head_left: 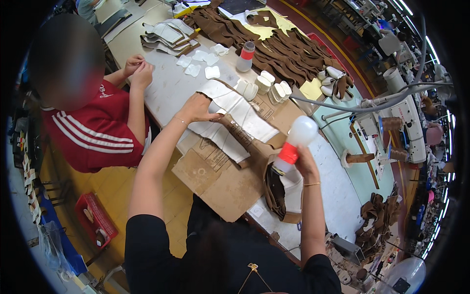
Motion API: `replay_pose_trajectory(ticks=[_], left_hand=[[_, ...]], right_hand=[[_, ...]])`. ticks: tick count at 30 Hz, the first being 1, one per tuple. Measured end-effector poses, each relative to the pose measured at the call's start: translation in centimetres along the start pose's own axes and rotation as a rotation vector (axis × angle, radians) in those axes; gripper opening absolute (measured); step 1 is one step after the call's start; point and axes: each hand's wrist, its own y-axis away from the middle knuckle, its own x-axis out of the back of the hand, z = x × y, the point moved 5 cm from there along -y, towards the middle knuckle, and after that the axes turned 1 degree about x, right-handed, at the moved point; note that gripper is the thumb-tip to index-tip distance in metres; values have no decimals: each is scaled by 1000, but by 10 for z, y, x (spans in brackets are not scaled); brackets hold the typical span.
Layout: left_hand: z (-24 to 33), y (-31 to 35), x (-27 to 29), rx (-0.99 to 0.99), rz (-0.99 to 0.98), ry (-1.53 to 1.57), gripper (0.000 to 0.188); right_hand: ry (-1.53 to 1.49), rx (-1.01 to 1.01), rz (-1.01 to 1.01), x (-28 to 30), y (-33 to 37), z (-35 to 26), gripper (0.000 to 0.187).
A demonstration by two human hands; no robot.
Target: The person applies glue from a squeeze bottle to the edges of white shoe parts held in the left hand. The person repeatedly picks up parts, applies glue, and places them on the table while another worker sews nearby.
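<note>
My right hand (306, 162) is wrapped round a squeeze bottle (304, 130) with a cloudy white body and a red taped neck. The bottle is tipped neck down above a brown and white piece (293, 188) that stands curled at the table's near edge. At the far end of a long white-faced piece with brown edges (237, 109), my left hand (197, 108) rests with thumb and fingers spread. A second such piece (223, 140) lies beside it. Both pieces are on a flattened cardboard sheet (208, 179).
Across the left corner a person in a red top holds both hands (139, 69) together. Small white pads (199, 55), another red-taped bottle (246, 56), white pad stacks (265, 83) and brown pieces (289, 54) lie farther back. A sewing machine (409, 125) stands at right.
</note>
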Motion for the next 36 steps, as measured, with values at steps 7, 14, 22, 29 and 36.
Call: replay_pose_trajectory(ticks=[7,14,22,29,36], left_hand=[[-5,-11,-70,-55,-145,82,66],[50,26,-40,52,281,380,31],[243,58,-90,237,-318,1326,36],[285,63,-137,572,-210,1603,44],[292,70,-151,537,-115,1805,29]], right_hand=[[186,-239,34,-24,-13,7,71],[-250,122,-32,7,53,-38,73],[-459,215,101,62,149,-15,85],[-430,123,204,95,181,45,91],[-595,63,245,122,175,72,87]])
